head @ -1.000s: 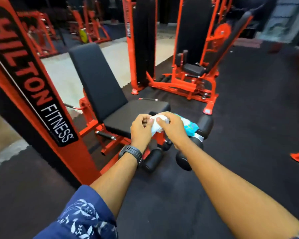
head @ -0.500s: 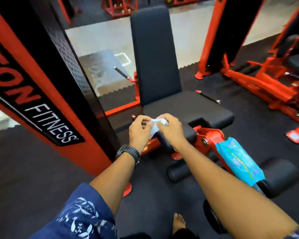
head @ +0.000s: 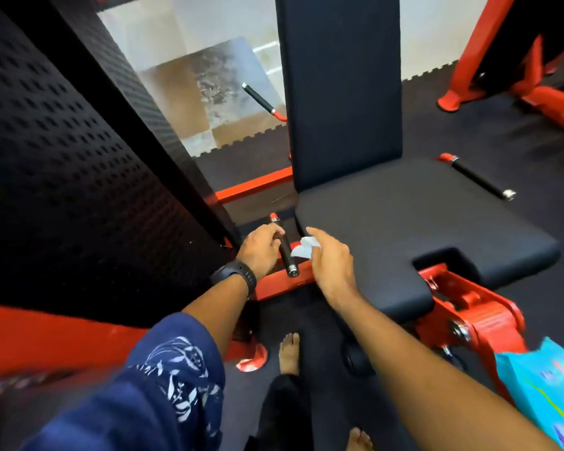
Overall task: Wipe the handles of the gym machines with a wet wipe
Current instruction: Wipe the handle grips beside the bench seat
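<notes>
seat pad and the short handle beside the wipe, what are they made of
The seat pad: probably vinyl or faux leather over padding; matte black, finely grained, rounded edges. The handle: matte black rubber or foam sleeve, it seems, over metal; shiny silver end cap.

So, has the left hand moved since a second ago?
Yes: the left hand let go of the wipe and went left of the seat to grip the handle there.

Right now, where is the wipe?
Head view, centre: the wipe is pinched in the right hand, just right of the handle the left hand holds, beside the seat.
</notes>
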A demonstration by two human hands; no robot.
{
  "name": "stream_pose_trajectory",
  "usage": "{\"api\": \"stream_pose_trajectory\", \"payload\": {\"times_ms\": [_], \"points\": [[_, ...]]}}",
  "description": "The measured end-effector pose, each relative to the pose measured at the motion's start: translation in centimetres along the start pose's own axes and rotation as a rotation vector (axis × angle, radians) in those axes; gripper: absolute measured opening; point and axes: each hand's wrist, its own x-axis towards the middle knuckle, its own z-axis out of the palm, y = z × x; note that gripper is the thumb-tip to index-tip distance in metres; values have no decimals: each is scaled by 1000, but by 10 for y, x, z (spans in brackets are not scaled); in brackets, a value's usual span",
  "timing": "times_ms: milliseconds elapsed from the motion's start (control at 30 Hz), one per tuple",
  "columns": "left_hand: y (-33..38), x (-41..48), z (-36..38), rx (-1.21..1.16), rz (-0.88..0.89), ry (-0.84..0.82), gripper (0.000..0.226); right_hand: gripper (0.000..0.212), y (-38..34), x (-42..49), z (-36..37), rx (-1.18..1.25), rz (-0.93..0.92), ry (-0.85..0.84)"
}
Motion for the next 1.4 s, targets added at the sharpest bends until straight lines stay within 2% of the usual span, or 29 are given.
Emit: {"api": "stream_pose_trajectory", "payload": {"times_ms": [67,200,333,467,533,600,700,800,900,1067,1200,1333,1400], "points": [[-24,31,11,95,16,-106,37,37,9,25,22,-45,4,-7],[-74,98,30,241,68,-269,53,21,17,74,76,48,125,21],[-111,150,46,423,172,-449,75,14,18,114,124,-122,105,-18],[-136,188,63,457,217,-566,84,20,25,150,162,-222,132,-53],[-145,203,71,481,259,-638,85,37,28,162,179,-207,162,-145],[-149,214,75,472,301,-659,84,57,33,161,192,-283,117,-228],[-156,228,75,460,349,-693,86,71,42,149,201,-419,18,-310],[-168,238,74,418,367,-716,98,61,42,172,203,-403,11,-247],[-175,237,76,356,365,-713,99,45,33,194,208,-363,82,-199],[-182,242,76,320,393,-735,107,61,30,169,214,-430,34,-232],[-190,246,77,293,419,-745,99,55,29,200,220,-419,60,-174],[-197,252,78,333,456,-765,120,66,27,167,211,-520,3,-241],[-197,255,76,357,463,-770,124,55,31,175,212,-468,45,-207]]}}
